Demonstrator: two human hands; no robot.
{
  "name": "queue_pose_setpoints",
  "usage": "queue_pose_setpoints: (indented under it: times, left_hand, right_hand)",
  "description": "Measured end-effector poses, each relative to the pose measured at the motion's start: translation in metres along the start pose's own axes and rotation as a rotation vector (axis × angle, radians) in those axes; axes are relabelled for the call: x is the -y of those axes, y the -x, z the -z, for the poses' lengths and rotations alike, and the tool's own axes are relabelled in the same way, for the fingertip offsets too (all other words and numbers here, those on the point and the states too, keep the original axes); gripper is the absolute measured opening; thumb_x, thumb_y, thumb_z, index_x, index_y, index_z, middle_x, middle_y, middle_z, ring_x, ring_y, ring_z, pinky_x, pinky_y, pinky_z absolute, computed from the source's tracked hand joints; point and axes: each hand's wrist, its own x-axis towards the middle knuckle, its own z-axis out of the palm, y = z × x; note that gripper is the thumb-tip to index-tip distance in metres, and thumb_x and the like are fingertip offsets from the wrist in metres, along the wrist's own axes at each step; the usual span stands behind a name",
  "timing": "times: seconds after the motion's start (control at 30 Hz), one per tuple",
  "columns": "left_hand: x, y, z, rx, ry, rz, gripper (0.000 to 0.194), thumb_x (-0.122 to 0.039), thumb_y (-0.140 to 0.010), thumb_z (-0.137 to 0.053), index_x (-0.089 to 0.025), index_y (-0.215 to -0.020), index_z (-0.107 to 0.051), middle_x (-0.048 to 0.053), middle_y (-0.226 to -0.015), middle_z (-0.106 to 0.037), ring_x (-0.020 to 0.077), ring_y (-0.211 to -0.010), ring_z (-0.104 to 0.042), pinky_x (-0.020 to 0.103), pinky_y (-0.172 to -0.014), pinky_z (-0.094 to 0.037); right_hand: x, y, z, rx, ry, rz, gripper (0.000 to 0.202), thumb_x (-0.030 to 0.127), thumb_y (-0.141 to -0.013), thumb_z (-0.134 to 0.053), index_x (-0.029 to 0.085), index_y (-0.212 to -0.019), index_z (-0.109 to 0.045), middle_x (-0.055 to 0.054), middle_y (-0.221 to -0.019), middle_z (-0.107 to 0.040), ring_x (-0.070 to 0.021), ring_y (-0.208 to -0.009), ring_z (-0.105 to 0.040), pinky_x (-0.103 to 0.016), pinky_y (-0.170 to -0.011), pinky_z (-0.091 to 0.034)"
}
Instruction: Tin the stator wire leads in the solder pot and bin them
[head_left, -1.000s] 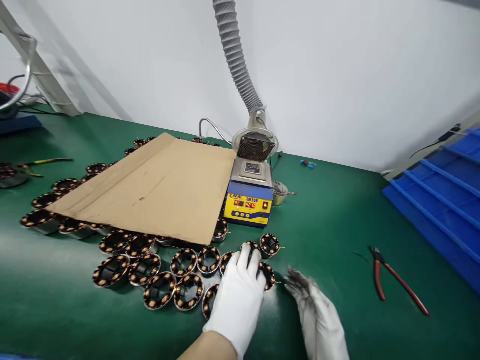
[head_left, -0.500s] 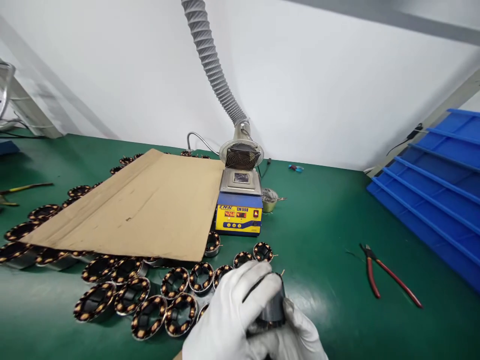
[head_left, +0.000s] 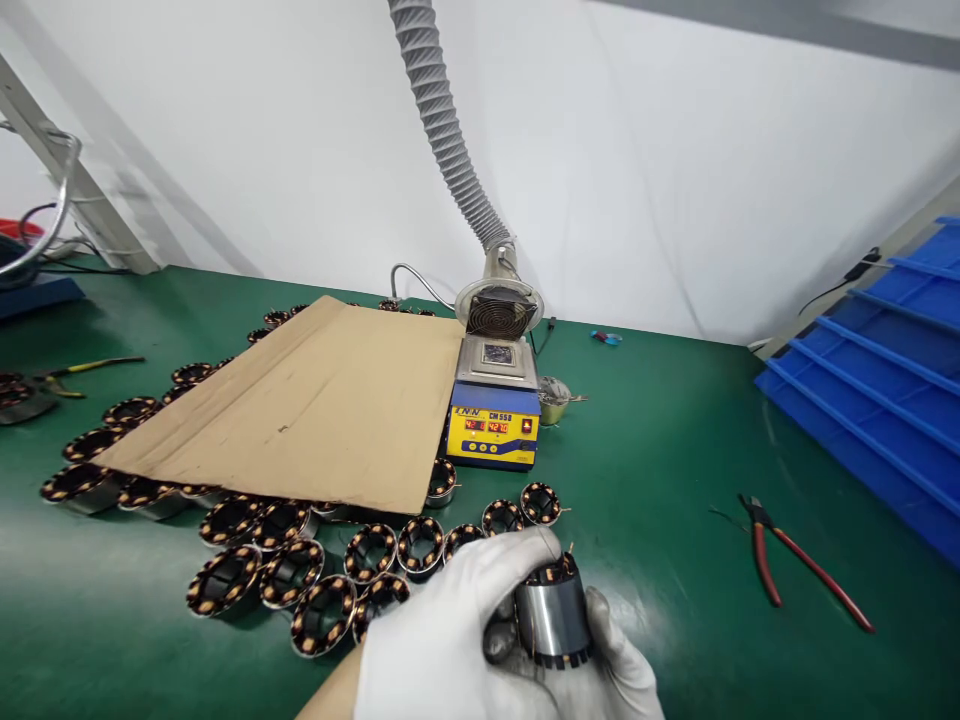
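head view: left hand [head_left: 450,640] and right hand [head_left: 600,670], both in white cloth gloves, are closed around one metal motor core [head_left: 553,612] near the bottom edge, coil end up. more ringed cores [head_left: 371,550] lie on the green mat [head_left: 660,460], partly under cardboard [head_left: 315,400].

Shiny bare-metal stator [head_left: 553,622], white cloth gloves, matt brown cardboard sheet [head_left: 315,400]

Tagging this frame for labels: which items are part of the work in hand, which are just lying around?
In hand: left hand, right hand, stator gripped by both, stators on the mat.
Lying about: cardboard sheet, solder pot, red pliers, blue bins.
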Motion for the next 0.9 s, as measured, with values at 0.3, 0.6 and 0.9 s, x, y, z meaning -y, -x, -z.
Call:
queue_pose_setpoints:
  times: [0.3,0.6,0.9]
  left_hand:
    - [-0.004,-0.02,-0.008,-0.36,0.422,0.071,0.017,-0.031,-0.076,-0.059,-0.024,-0.069,-0.072,0.0,-0.08,-0.071,0.0217,-0.079,-0.065,0.027,-0.077,-0.052]
    - [-0.014,-0.015,-0.022,-0.26,0.485,0.078,0.014,-0.023,-0.069,-0.061,-0.023,-0.076,-0.073,0.0,-0.082,-0.07,0.0216,-0.084,-0.064,0.026,-0.078,-0.051]
    - [-0.003,-0.011,-0.006,-0.545,0.757,0.09,0.039,-0.037,-0.067,-0.078,-0.021,-0.101,-0.067,0.004,-0.089,-0.07,0.0238,-0.091,-0.064,0.029,-0.084,-0.052]
  right_hand:
    - [-0.006,-0.001,-0.011,0.033,-0.029,-0.007,0.04,0.05,-0.063,-0.076,0.02,-0.088,-0.069,-0.007,-0.078,-0.07,-0.0195,-0.067,-0.065,-0.029,-0.061,-0.049]
    - [-0.019,-0.009,-0.008,-0.158,0.073,0.227,0.038,0.041,-0.062,-0.08,0.03,-0.096,-0.068,-0.003,-0.103,-0.069,-0.0233,-0.091,-0.064,-0.037,-0.079,-0.05]
    - [-0.003,0.001,-0.011,0.008,-0.055,0.046,0.045,0.056,-0.067,-0.071,0.02,-0.094,-0.069,-0.013,-0.096,-0.07,-0.0272,-0.082,-0.066,-0.041,-0.067,-0.053]
